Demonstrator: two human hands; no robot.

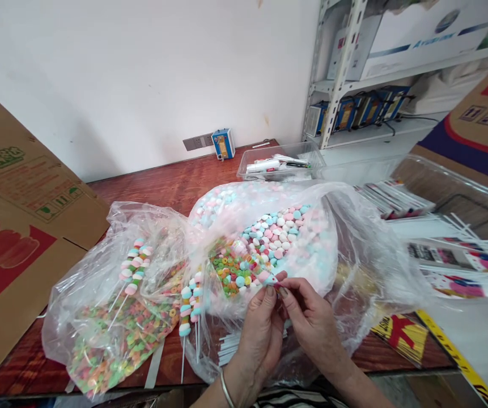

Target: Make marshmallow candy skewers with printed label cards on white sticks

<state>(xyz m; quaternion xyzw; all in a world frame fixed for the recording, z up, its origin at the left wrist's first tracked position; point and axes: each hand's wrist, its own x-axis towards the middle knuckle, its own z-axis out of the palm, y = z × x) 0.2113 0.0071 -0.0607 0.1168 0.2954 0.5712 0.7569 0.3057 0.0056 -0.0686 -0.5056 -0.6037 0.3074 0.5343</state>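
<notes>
Close together above the open bag of candies, my left hand point(263, 320) and my right hand point(307, 309) meet at the fingertips. Both are closed in a pinch on a small pink-and-white candy piece point(266, 277); its lower end is hidden by the fingers. Just beyond lie pastel marshmallow-like candies point(278, 235) and small coloured ring candies point(230, 269) in the clear plastic bag point(332, 226). Left of my hands, finished-looking candy skewers point(190, 303) with white sticks lean on the bag. White sticks point(229, 348) lie by my left wrist.
On the left, a second bag point(124, 340) of ring candies has more candy skewers point(135, 263) on it, beside a cardboard box point(26, 226). A clear tray point(280, 161) of markers stands behind. To the right are printed packs point(452, 258) and a yellow-and-red packet point(403, 337).
</notes>
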